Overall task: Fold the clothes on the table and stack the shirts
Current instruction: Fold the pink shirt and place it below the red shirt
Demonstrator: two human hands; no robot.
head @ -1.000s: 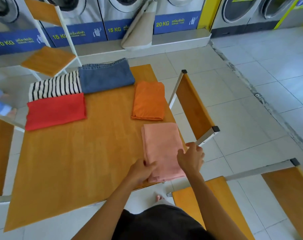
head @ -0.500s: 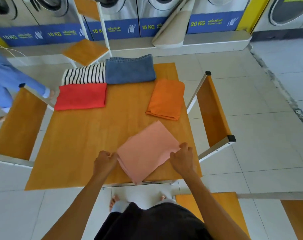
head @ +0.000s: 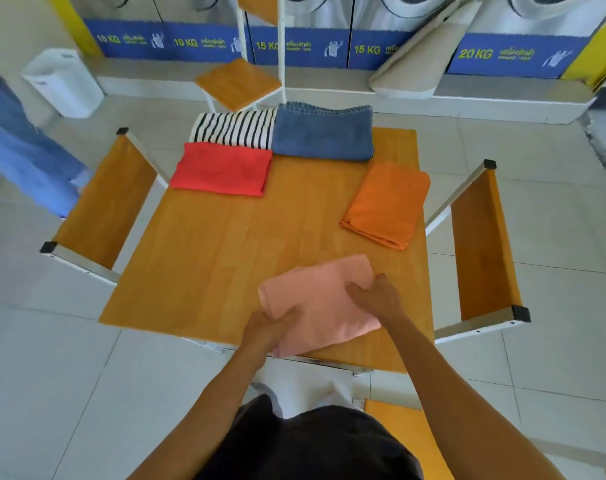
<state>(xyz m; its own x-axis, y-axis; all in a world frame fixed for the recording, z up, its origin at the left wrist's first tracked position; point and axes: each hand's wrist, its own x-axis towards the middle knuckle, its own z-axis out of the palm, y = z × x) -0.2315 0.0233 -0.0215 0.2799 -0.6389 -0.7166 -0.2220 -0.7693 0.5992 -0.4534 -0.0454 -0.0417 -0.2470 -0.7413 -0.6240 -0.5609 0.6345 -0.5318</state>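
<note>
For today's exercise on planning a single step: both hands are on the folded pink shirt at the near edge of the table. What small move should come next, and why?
Probably lift the pink shirt and carry it toward the orange shirt. The left hand and right hand already grip its opposite edges, it looks fully folded, and every garment lies singly on the table, with nothing stacked.

Left grip (head: 265, 329), right grip (head: 376, 299) — both pinching.

Low in the frame, the left hand (head: 267, 329) and right hand (head: 376, 296) grip a folded pink shirt (head: 317, 303) on the wooden table (head: 225, 244)'s near edge.
</note>
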